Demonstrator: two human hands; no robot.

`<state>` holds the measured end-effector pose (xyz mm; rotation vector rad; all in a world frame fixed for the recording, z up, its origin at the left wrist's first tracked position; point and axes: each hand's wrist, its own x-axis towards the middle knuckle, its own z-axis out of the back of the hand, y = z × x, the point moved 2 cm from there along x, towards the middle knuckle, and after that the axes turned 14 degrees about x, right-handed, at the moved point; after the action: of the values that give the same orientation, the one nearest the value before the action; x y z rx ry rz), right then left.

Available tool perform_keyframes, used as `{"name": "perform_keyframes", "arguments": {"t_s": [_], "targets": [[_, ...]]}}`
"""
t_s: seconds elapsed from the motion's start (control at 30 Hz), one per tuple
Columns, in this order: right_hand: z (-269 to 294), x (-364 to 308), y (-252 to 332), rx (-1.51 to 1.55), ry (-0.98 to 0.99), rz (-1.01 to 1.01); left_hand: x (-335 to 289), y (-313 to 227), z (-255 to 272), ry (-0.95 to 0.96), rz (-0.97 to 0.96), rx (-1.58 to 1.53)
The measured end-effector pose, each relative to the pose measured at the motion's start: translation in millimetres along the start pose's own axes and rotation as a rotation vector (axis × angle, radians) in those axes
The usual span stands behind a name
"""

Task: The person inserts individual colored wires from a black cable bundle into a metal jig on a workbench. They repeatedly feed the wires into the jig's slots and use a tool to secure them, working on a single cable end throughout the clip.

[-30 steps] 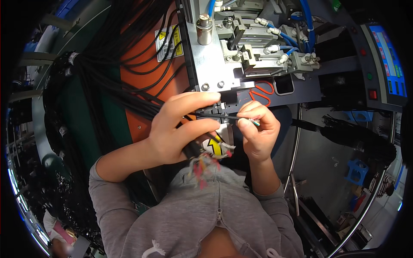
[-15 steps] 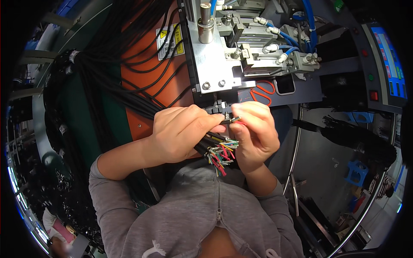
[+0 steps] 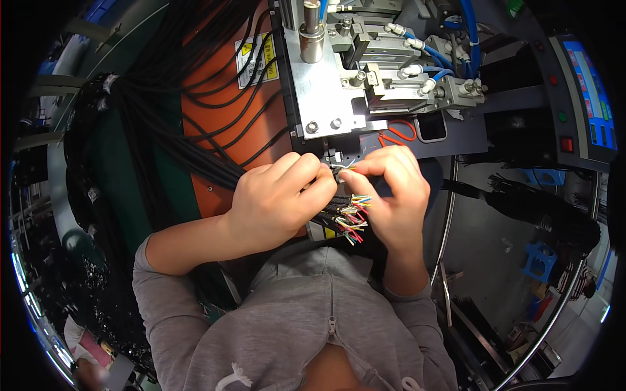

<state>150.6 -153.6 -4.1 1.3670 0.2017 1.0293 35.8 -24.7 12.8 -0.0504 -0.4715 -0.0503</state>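
My left hand [image 3: 277,199] is closed around a black cable near its stripped end, with the fingertips hiding most of it. Thin coloured wires [image 3: 349,167] stick out of that end, and my right hand [image 3: 394,195] pinches them between thumb and forefinger. Just below my fingers lies a bundle of black cables [image 3: 334,210], its cut ends fanned out in red, yellow, green, blue and white wires. A small dark fixture with a light block [image 3: 338,156] sits right beyond my fingertips, below the machine's metal plate [image 3: 324,91].
Pneumatic cylinders [image 3: 394,88] with blue hoses top the machine. Red-handled pliers [image 3: 403,133] lie beside a dark tray with a pale rim [image 3: 432,139]. Many long black cables [image 3: 163,124] drape over an orange panel [image 3: 215,156] at left. A control screen [image 3: 590,98] stands far right.
Both hands have moved slightly away from my body, toward the fixture. The wires in my right fingers now show spread out, and the cable bundle has shifted right and up.
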Motion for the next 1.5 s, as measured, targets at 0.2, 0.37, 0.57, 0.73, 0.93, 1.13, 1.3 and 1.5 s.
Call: {"name": "perform_keyframes", "arguments": {"t_s": [0.2,0.37,0.57,0.73,0.93,1.13,1.3,1.5], "targets": [[8.9,-10.5,-19.3,0.606,0.044,-0.453,-4.4,-2.8,-4.9,-0.094,-0.036,0.009],[8.3,-8.4,-16.4,0.345,0.032,-0.226,-6.5,-2.9,-9.4,-0.132,-0.05,0.044],[7.3,-12.2,-28.4,0.275,-0.017,-0.253,-4.7,-6.9,-14.4,-0.105,-0.06,0.053],[-6.9,-7.4,-32.1,-0.053,-0.052,-0.032,-3.4,-8.9,-19.2,0.029,-0.023,0.138],[-13.3,-9.5,-32.1,-0.119,0.011,-0.09,-6.1,-11.6,-21.1,0.139,0.056,0.195],[-18.8,-10.7,-41.6,-0.035,-0.098,-0.035,-3.7,-11.5,-22.7,0.092,0.059,0.193],[-23.0,-24.1,-66.2,0.62,-0.177,-0.635,-3.4,-5.4,-24.4,-0.01,0.033,0.209],[-13.4,-16.7,-52.3,0.195,-0.118,-0.336,-1.7,-5.1,-26.6,0.006,0.025,0.151]]}}
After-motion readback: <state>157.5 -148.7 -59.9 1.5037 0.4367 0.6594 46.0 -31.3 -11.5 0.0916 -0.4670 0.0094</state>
